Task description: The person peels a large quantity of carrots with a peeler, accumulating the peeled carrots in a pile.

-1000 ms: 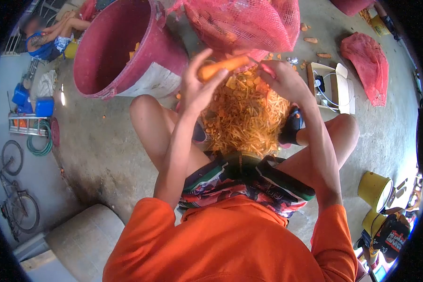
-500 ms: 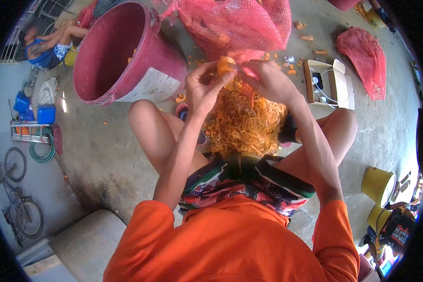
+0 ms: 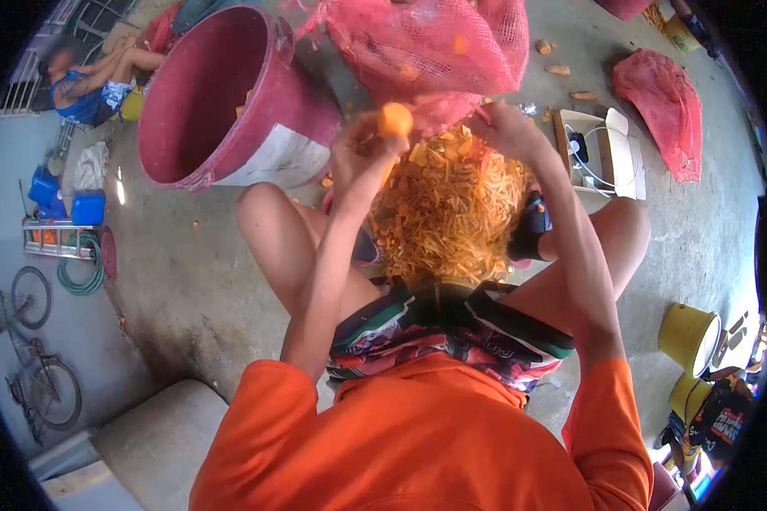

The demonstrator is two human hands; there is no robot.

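Note:
My left hand (image 3: 360, 152) is closed around a carrot (image 3: 395, 120), whose bright orange cut end faces up. The hand is slightly smeared by motion. To its right, my right hand (image 3: 513, 134) is curled, with a bit of a red-handled tool showing at its fingers; the blade cannot be made out. Below both hands, between my legs, a large heap of carrot peelings (image 3: 452, 217) spreads out. A pink mesh sack (image 3: 435, 51) with carrots in it lies just beyond my hands.
A big maroon tub (image 3: 302, 128) stands tilted at the left. An open cardboard box (image 3: 619, 157) with a white cable and another red mesh sack (image 3: 660, 111) lie to the right. Loose carrots (image 3: 558, 70) are on the floor. A person (image 3: 85, 89) sits at upper left.
My hands have moved apart. The carrot has shifted slightly left and turned its cut end up, and the red-handled tool has come away from it to the right.

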